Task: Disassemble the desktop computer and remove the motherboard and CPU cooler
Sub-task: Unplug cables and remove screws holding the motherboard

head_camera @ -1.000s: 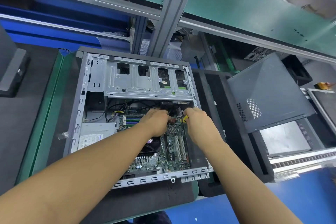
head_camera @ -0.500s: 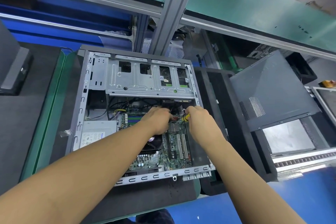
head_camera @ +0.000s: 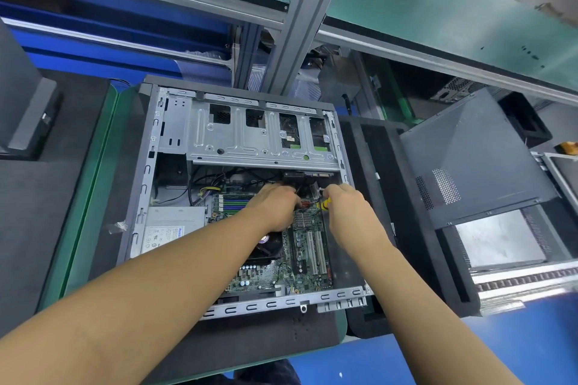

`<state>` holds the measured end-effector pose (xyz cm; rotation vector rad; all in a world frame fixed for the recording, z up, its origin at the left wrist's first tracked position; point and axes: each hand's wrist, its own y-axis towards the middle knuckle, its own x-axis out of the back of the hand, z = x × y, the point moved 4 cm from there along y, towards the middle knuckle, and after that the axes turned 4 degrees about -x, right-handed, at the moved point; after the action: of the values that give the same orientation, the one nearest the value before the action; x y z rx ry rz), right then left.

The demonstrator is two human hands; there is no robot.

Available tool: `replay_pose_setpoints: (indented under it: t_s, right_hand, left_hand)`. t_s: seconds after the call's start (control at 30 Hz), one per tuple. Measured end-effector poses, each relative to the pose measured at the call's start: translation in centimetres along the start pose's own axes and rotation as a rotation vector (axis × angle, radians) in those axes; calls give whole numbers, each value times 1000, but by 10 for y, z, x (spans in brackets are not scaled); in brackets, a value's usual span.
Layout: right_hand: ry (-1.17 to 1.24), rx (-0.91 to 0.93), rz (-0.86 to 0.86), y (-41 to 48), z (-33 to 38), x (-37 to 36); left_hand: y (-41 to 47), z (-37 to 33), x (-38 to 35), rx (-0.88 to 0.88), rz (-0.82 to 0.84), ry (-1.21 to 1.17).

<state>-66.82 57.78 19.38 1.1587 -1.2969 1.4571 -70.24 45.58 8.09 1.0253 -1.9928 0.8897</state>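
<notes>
The open desktop case [head_camera: 281, 303] lies on its side on a dark foam mat. Inside it the green motherboard [head_camera: 309, 247] shows its white slots and a small silver heatsink. My left forearm covers most of the black CPU cooler fan [head_camera: 269, 244]. My left hand [head_camera: 275, 206] is curled at the board's top edge, fingers closed on a cable connector beside red plugs. Just to its right, my right hand [head_camera: 350, 212] grips a small yellow-handled tool [head_camera: 325, 204] that points at the same spot. The fingertips of both hands are partly hidden.
A silver drive cage [head_camera: 250, 141] spans the case's far half. The power supply [head_camera: 169, 228] sits at the left with cables running to the board. The removed grey side panel [head_camera: 469, 159] leans at the right. A grey frame post [head_camera: 300, 19] rises behind the case.
Both hands stay at the same spot on the board's top edge with only small finger motion. The view has shifted slightly.
</notes>
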Motion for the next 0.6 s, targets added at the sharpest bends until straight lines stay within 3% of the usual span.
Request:
replay_pose_setpoints:
  t_s: [0.6]
  right_hand:
    - [-7,-5,-21,-2,3,-1]
  left_hand:
    - [-3,-2,2,6,-20,-5]
